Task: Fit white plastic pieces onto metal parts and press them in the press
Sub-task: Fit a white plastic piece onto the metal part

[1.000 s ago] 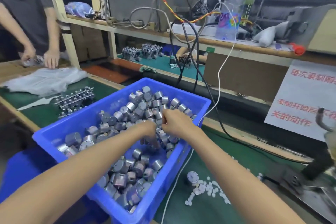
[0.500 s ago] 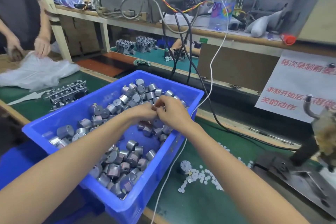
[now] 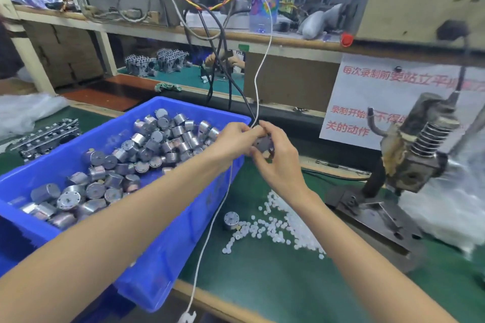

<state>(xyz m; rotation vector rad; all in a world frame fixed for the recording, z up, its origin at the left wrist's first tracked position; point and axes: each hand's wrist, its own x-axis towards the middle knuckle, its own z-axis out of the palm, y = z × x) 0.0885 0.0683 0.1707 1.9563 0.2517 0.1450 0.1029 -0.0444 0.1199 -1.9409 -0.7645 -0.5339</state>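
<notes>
Both hands are up together over the far right corner of the blue bin [image 3: 183, 231]. The left hand [image 3: 233, 140] and the right hand [image 3: 282, 165] have their fingers curled in tight around one metal part [image 3: 263, 144], pinched between them. The left comes at it from the bin side and the right cradles it from the outer side. Which way its shaft end faces is hidden by the fingers, and I can't tell whether a white piece is already in there.

Now the relation that matters. The white plastic pieces [image 3: 278, 228] lie scattered on the surface [image 3: 262, 283] just off the bin's right wall, below the hands and nearer the person. The right hand is plainly the closer one, so a drop down and back looks like its job while the left keeps hold of the part.

A single metal part [image 3: 231, 220] stands upright at the scatter's bin-side edge. The press [image 3: 414, 155] sits well to the right of the bin, beyond the scatter. The heap of metal parts [image 3: 147, 144] fills the bin.
</notes>
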